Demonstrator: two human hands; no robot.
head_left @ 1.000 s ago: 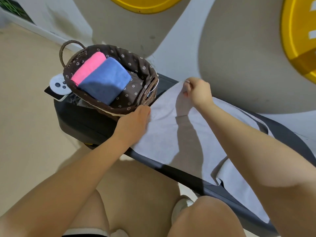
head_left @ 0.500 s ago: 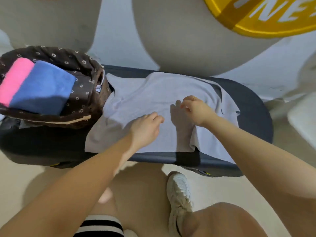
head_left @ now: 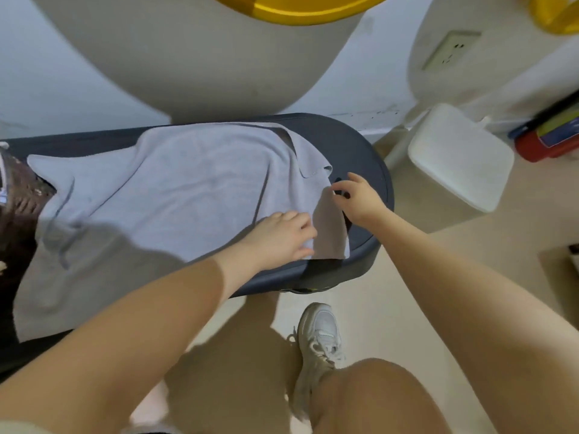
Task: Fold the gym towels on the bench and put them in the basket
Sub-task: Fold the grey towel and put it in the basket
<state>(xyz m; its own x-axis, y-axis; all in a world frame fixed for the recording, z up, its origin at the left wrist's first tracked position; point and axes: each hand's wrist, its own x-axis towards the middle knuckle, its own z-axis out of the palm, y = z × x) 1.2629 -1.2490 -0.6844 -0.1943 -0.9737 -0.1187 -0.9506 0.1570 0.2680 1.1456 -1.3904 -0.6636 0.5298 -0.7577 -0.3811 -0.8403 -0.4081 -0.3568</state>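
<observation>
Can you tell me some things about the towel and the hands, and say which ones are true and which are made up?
1. The grey towel lies spread on the dark bench. True.
2. The left hand rests on the towel near its right end. True.
3. The right hand is holding a shoe. False: it reaches at the towel's right edge; the white shoe is on the floor.
4. The towel is already folded into a small square. False: it is still spread out, only a corner turned over.
5. The wall socket has a plug in it. False: nothing is plugged in.
</observation>
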